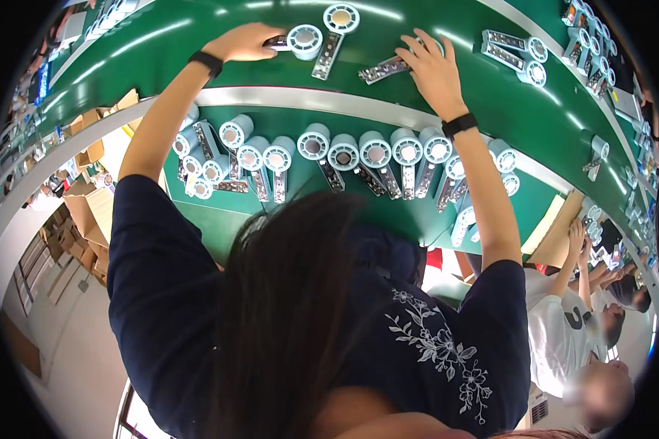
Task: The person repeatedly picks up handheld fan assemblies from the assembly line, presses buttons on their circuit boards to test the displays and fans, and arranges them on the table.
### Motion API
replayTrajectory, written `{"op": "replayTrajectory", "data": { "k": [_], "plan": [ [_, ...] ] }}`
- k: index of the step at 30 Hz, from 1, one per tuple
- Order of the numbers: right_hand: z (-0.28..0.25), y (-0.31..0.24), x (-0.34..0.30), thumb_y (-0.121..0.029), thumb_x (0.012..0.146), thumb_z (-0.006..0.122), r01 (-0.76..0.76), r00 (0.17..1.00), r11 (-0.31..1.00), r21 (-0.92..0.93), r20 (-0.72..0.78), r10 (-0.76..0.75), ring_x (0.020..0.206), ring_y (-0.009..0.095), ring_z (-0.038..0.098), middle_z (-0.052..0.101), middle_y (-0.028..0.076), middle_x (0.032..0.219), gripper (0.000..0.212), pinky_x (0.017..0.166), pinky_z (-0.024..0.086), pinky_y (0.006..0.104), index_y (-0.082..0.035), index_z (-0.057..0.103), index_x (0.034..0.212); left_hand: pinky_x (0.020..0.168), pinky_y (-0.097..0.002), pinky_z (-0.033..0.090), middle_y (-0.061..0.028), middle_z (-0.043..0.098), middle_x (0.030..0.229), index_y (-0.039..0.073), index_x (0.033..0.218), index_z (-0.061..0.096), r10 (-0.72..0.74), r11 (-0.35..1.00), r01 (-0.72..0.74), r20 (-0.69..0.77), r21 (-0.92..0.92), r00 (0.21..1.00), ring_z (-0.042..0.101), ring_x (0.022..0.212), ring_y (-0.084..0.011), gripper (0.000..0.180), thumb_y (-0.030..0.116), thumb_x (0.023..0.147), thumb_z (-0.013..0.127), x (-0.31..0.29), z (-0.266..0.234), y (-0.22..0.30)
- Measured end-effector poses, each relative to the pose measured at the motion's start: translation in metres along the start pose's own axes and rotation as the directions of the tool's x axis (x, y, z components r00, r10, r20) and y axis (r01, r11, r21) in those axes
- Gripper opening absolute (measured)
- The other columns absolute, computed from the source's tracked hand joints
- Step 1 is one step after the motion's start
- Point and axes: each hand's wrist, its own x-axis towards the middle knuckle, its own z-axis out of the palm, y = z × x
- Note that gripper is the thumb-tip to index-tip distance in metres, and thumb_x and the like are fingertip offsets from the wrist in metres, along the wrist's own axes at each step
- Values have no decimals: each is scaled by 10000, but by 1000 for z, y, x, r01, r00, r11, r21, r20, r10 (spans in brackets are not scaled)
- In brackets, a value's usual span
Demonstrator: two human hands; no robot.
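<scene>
Toward the far left of the green bench, my left hand (246,42) is closed on the dark handle of a light-blue device like a handheld fan; its round head (304,42) points right. Beside it lies a second fan-like device (329,55), its handle showing a strip of small parts. Farther right, my right hand (430,69) lies over a third one, fingers spread across its round head, which they mostly hide. That device's handle (383,71) sticks out to the left from under my fingers.
A row of similar light-blue devices (375,152) lies on a lower green shelf nearer me, behind a pale rail (322,98). Two more (518,55) lie at the far right. Cardboard boxes (91,208) stand at the left. Other people (567,307) work along the right side.
</scene>
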Motion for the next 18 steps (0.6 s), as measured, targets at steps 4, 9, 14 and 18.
{"op": "replayTrajectory", "data": {
  "k": [4, 9, 14, 18],
  "plan": [
    [10, 6, 13, -96, 681, 694, 27, 986, 996, 84, 163, -41, 1007, 204, 483, 549, -26, 1008, 303, 843, 400, 383, -152, 616, 968, 545, -299, 476, -62, 593, 745, 16, 1014, 553, -493, 521, 374, 87, -767, 866, 562, 605, -148, 383, 309, 789, 657, -21, 30, 59],
    [-11, -24, 13, -107, 670, 703, 13, 966, 982, 187, 251, -60, 980, 216, 487, 538, -12, 948, 286, 800, 410, 383, -146, 615, 939, 549, -291, 481, -80, 589, 724, -44, 910, 538, -831, 296, 275, -105, -915, 546, 563, 594, -151, 577, 448, 696, 750, 12, 52, 119],
    [-81, -94, -7, -109, 629, 720, 20, 942, 919, 394, 301, -150, 964, 224, 483, 550, -9, 904, 311, 778, 392, 366, -142, 624, 923, 688, -383, 515, -193, 604, 925, -65, 992, 489, -820, 571, 518, -468, -637, 329, 617, 809, -326, 749, 445, 547, 811, 28, 74, 123],
    [-95, -152, -37, -119, 640, 688, 170, 913, 823, 542, 226, -338, 940, 227, 482, 550, -1, 882, 244, 773, 383, 363, -136, 631, 876, 839, -439, 459, -217, 562, 1113, 40, 951, 484, -901, 421, 387, -327, -821, 285, 545, 1025, -385, 474, 278, 630, 738, 44, 42, 146]
  ]
}}
